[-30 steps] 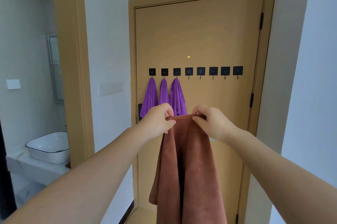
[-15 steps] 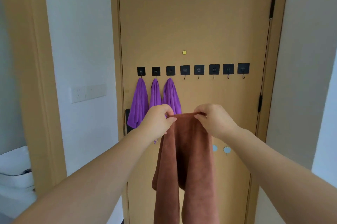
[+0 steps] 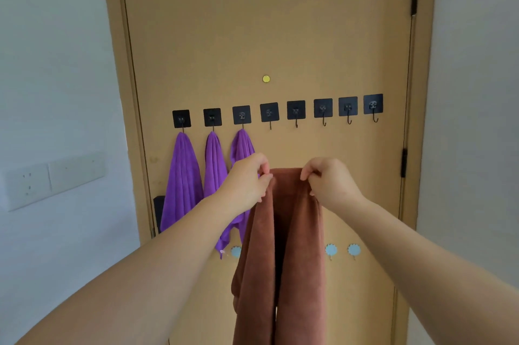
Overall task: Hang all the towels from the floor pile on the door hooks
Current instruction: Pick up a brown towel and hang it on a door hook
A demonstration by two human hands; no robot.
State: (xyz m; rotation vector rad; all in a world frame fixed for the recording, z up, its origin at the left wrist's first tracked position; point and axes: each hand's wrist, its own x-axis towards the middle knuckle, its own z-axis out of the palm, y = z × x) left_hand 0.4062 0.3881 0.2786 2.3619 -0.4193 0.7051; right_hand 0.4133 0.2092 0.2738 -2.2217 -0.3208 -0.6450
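Note:
A brown towel (image 3: 286,246) hangs down in front of the tan door (image 3: 266,36). My left hand (image 3: 247,182) pinches its top edge on the left and my right hand (image 3: 328,180) pinches it on the right, a short stretch of cloth taut between them. A row of several black square hooks crosses the door above my hands. The three leftmost hooks each carry a purple towel (image 3: 182,179). The fourth hook (image 3: 269,114) is bare and sits just above the brown towel's top edge. The floor pile is out of view.
The bare hooks run right to the last hook (image 3: 373,106) near the hinge side. Small pale blue stickers (image 3: 354,249) sit lower on the door. A white wall switch plate (image 3: 53,179) is on the left wall. A black door handle part (image 3: 158,212) shows behind the purple towels.
I have come closer to the door, so the hooks and towels look larger. Both hands keep their pinch on the brown towel, held a little nearer to the hook row.

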